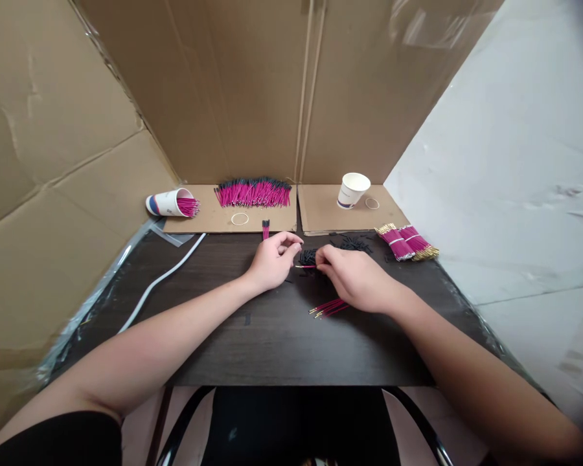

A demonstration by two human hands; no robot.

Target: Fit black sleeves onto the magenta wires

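My left hand point(274, 260) is closed in a pinch, with a small dark bit at its fingertips that looks like one of the black tubes. Facing it, my right hand point(357, 277) grips a thin magenta wire point(306, 266), its gold tip pointing left towards my left hand. Loose black tubes point(350, 244) lie heaped just beyond my right hand. Under that hand rest several magenta wires point(328, 309) with gold tips, partly hidden by the palm. Beyond my left hand, a few black-capped wires point(265, 229) lie side by side.
Black-capped magenta wires point(255, 193) form a wide row on cardboard at the back. A tipped paper cup point(168, 203) holds more wires; another cup point(354, 190) stands upright. Two banded wire bundles point(407, 243) lie right. Rubber bands point(240, 219) and a white cable point(168, 277) are also there.
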